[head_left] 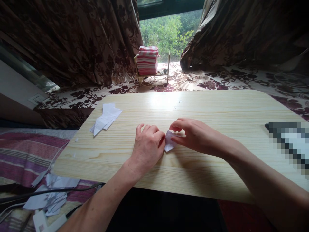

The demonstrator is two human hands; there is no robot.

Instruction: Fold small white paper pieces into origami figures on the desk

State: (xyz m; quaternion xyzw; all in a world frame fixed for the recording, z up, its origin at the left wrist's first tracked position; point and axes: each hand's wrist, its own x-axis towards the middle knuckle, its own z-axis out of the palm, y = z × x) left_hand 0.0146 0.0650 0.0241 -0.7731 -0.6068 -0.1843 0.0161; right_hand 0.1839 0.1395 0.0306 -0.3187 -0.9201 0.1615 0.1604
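A small folded piece of white paper point(169, 141) lies on the light wooden table point(205, 106) near its front middle. My left hand point(147, 146) rests on the table with curled fingers pinching the paper's left edge. My right hand point(193, 135) comes in from the right, thumb and fingers closed on the paper's right side. Both hands hold the same piece.
A small pile of white paper strips point(106, 117) lies on the table's left part. A blurred dark object point(289, 141) sits at the right edge. Paper scraps point(51, 193) and cables lie on the striped cloth below left. A stack of striped cloths point(147, 60) stands by the window.
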